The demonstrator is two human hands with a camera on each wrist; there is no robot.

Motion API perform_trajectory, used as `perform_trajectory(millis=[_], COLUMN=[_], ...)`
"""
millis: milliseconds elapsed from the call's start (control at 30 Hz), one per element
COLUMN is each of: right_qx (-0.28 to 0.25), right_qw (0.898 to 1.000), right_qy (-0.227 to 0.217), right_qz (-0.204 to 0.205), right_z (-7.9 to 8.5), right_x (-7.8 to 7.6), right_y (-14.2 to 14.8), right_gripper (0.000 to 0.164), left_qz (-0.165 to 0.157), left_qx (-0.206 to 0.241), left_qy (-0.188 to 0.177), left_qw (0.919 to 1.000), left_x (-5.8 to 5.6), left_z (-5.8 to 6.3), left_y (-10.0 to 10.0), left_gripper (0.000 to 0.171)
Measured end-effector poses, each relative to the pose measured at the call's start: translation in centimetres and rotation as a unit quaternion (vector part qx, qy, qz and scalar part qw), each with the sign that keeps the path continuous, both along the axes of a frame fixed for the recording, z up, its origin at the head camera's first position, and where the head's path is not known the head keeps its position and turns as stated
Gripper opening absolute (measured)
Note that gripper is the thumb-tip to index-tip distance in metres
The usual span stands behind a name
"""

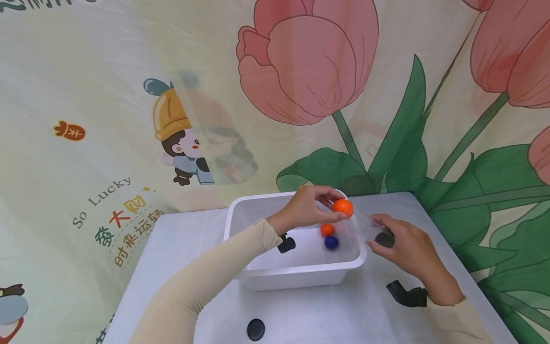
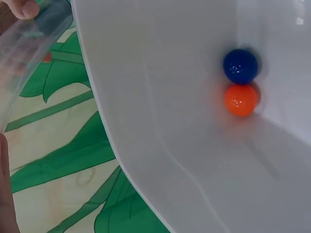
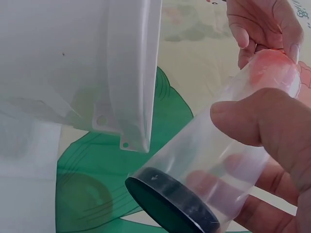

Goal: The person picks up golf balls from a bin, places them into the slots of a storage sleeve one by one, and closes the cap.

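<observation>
a white table carries a white plastic tub and a round black disc.

Head view: even, diffuse light. Left wrist view: dimmer; pinpoint highlights on the blue ball and adjoining orange ball, soft shadows in the white tub. Right wrist view: pale sheen along the transparent tube.

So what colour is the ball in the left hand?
Orange; the ball shows best in the head view.
</observation>
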State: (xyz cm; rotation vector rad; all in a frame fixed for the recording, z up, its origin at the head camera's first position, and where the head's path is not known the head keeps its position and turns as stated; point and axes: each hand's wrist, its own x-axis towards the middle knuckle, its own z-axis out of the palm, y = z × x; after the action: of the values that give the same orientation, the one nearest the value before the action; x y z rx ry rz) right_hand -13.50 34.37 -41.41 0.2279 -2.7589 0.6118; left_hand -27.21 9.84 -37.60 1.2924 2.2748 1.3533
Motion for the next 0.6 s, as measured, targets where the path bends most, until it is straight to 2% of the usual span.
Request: perform_trajectory(millis=[233, 333, 467, 600], right_qx=[0.000, -0.004, -0.004, -0.002], right_qw=[1.000, 1.000, 1.000, 0.999], right_qy=[0.004, 0.008, 0.015, 0.034], right_qz=[-0.002, -0.001, -0.001, -0.002], right_z=[0.0, -0.2, -0.6, -0.8], right_x=[0.2, 0.2, 0.4, 0.6], right_y=[0.3, 0.6, 1.2, 1.8], right_gripper=[0.060, 0.059, 0.057, 0.055], left_qz=[-0.015, -0.013, 0.000, 0.011], left_qx=[0.026, 0.026, 0.011, -0.010], left_qy=[-0.018, -0.014, -0.015, -0.023], left_qw=[0.9994, 0.9995, 0.9998, 0.9996], left_x=[-0.2, -0.6, -1.4, -2.4], left_z=[-0.7, -1.3, -2.6, -4.5], left_y=[-0.1, -0.2, -0.5, -0.7], left_gripper=[0.045, 0.041, 0.034, 0.031])
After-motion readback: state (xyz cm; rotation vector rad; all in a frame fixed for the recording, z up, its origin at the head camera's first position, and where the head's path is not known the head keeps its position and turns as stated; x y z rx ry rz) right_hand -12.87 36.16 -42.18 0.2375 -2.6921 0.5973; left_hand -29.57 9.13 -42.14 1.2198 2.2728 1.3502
